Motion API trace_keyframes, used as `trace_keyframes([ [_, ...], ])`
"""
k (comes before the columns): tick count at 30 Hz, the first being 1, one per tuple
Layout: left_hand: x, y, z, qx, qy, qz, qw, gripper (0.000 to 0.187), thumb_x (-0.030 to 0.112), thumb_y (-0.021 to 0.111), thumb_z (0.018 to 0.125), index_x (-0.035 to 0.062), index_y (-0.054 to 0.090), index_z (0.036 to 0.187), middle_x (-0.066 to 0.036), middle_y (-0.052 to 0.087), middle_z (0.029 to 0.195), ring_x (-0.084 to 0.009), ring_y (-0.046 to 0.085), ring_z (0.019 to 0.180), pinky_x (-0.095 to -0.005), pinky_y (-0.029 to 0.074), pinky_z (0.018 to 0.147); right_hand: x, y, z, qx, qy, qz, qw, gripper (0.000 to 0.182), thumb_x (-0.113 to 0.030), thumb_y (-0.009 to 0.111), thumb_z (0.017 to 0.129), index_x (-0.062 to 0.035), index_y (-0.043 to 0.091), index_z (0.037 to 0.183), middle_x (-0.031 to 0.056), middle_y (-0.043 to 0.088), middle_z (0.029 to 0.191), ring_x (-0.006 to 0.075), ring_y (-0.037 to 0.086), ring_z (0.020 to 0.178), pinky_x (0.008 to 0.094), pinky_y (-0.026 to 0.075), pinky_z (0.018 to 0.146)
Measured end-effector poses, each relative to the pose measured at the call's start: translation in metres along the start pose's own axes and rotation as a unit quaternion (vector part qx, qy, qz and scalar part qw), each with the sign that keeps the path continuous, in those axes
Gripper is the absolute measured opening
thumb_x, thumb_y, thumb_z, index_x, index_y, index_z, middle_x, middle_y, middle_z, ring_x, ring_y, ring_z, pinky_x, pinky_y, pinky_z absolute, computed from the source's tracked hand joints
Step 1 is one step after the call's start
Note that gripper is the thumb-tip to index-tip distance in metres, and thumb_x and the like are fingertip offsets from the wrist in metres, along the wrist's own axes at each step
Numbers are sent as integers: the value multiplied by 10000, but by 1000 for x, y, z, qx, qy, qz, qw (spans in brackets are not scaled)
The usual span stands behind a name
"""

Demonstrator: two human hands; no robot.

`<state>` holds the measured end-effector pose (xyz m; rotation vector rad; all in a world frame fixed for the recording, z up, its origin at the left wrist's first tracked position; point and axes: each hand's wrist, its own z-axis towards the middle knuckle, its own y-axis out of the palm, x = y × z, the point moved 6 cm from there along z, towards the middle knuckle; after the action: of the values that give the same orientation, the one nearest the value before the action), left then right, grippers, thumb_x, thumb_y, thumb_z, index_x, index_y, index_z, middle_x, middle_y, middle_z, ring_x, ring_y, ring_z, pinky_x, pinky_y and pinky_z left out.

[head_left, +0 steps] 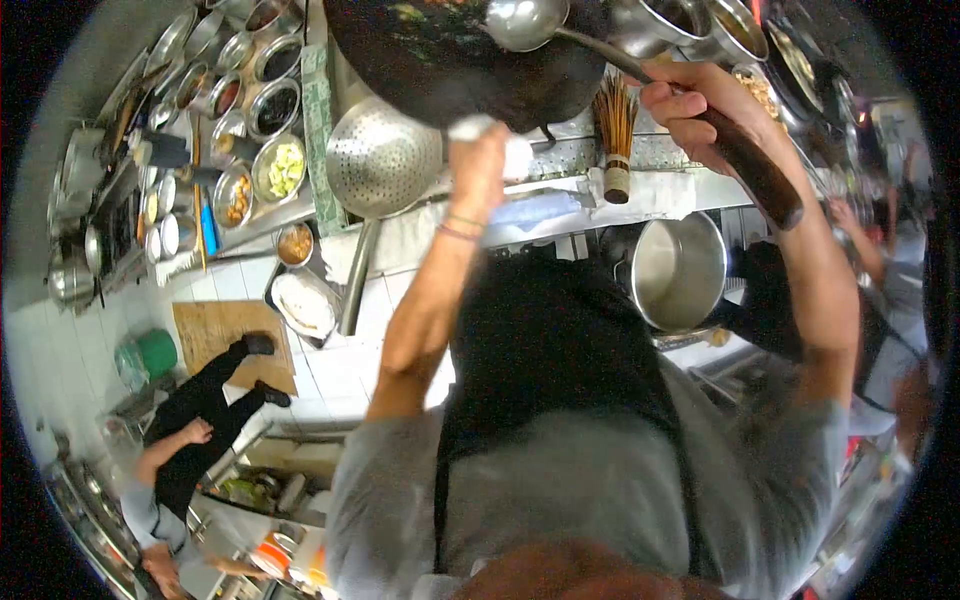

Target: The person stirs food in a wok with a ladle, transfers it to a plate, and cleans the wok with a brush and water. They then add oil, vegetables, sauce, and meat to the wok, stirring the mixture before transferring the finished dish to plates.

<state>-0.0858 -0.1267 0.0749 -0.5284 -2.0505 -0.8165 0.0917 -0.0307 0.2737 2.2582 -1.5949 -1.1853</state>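
My right hand (700,105) is wrapped round the dark handle of a steel ladle (527,22), whose bowl hangs over a large black wok (470,75). A little food shows inside the wok near the top edge of the view. My left hand (478,170) is closed on a white cloth (515,160) at the wok's near rim; what lies under the cloth is hidden. Left of that hand rests a perforated strainer (383,157), its long handle pointing down. A bamboo brush (617,140) lies between my hands, near the wok.
Several bowls of ingredients, including one of chopped pale-green pieces (284,170), crowd the left. Below the counter on the right is a deep steel pot (680,270). A person in dark trousers (200,400) is at lower left; other people are at the right edge.
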Motion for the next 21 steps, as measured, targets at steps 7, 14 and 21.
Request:
trace_keyframes([
  [7, -6, -18, -20, -41, 22, -33, 998, 159, 17, 548, 772, 64, 525, 621, -24, 509, 576, -151, 510, 427, -315, 392, 363, 10, 63, -5, -40, 6, 248, 968, 291, -102, 395, 984, 124, 322, 1152, 11, 402, 622, 79, 416, 408, 196, 366, 325],
  [14, -13, -52, -50, -171, -243, -172, 939, 178, 224, 547, 890, 86, 565, 779, -80, 582, 663, -237, 575, 521, -309, 429, 374, 55, 55, 11, -118, 90, 461, 875, 376, -153, 345, 1006, 136, 244, 1224, 26, 413, 659, 124, 426, 421, 236, 374, 325],
  [21, -15, -67, -53, -173, -269, -161, 934, 159, 203, 571, 864, 59, 580, 796, -115, 621, 748, -254, 593, 599, -338, 482, 479, 111, 50, -34, -80, -1, 240, 967, 205, -182, 417, 1004, 18, 429, 1046, -9, 399, 633, 45, 382, 410, 219, 276, 272],
])
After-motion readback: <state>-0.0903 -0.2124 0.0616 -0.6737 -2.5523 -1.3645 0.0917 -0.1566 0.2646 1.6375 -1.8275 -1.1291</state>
